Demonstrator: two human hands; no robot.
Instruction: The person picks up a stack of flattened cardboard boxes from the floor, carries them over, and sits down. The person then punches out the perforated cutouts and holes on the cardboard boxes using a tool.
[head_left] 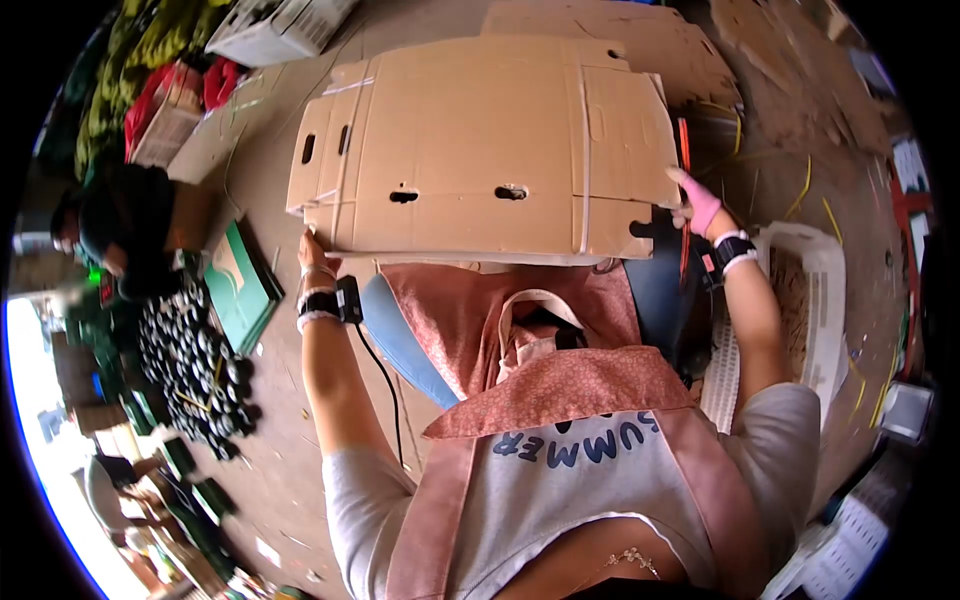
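Note:
A stack of flattened cardboard boxes (470, 130) lies across my lap, with oval hand holes and pale straps running over it near both sides. My left hand (314, 250) is closed on its near left corner, most of the fingers hidden beneath. At the right edge, my right hand (702, 205), in a pink fingerless glove, has its thumb and fingers against the cardboard. A thin red strip (685, 145) passes upright by the right fingers; whether they also hold it cannot be made out. Both wrists wear black bands.
A white plastic crate (825, 300) stands by my right arm. More flat cardboard (650, 45) lies ahead. Left are green boards (240, 285), a heap of dark round items (195, 360) and a seated person (125, 220). White crates (275, 35) and yellow strap pieces (803, 185) lie around.

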